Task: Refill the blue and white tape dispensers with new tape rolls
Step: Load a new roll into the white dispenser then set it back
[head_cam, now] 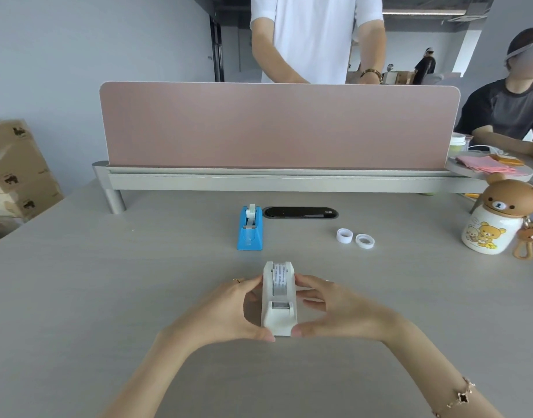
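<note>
The white tape dispenser (pixel 279 300) stands on the grey table (pixel 108 297) in front of me, with a tape roll seated in it. My left hand (pixel 229 312) grips its left side, thumb at the front corner. My right hand (pixel 331 309) grips its right side the same way. Farther back stands the blue tape dispenser (pixel 250 229), also with a roll in it. Two small white ring-shaped tape cores (pixel 344 235) (pixel 364 240) lie on the table to the right of it.
A black cable grommet (pixel 301 212) is set in the table behind the blue dispenser. A pink desk divider (pixel 277 125) closes the far edge. A bear-shaped bottle (pixel 491 224) stands at the right. Cardboard boxes (pixel 15 170) are stacked at the left. Two people are beyond the divider.
</note>
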`<action>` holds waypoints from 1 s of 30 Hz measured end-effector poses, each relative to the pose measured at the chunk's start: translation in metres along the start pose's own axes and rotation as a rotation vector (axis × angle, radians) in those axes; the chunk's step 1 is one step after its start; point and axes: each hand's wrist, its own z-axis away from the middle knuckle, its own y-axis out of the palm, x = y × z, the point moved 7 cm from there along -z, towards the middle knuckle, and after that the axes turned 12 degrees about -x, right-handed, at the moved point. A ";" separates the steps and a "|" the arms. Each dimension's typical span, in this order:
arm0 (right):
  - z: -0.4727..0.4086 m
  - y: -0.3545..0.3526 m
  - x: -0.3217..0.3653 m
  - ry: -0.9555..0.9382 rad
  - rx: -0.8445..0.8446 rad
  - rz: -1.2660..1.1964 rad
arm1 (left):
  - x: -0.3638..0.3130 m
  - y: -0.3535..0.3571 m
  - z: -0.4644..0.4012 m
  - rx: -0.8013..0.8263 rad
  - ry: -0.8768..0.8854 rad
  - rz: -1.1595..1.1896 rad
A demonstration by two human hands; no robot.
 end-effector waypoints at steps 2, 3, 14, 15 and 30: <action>-0.003 0.002 0.001 -0.030 -0.048 0.047 | 0.000 0.001 0.000 0.007 0.004 0.002; -0.005 0.002 0.001 -0.045 -0.084 0.074 | 0.000 0.001 0.000 0.006 0.003 0.012; -0.028 0.001 -0.020 -0.037 -0.324 -0.042 | 0.004 0.003 -0.022 -0.165 -0.078 0.125; -0.032 0.000 -0.022 -0.036 -0.330 -0.063 | 0.005 0.004 -0.026 -0.173 -0.090 0.146; -0.113 -0.027 -0.038 -0.038 -0.323 -0.096 | 0.029 0.002 -0.082 -0.427 -0.191 0.235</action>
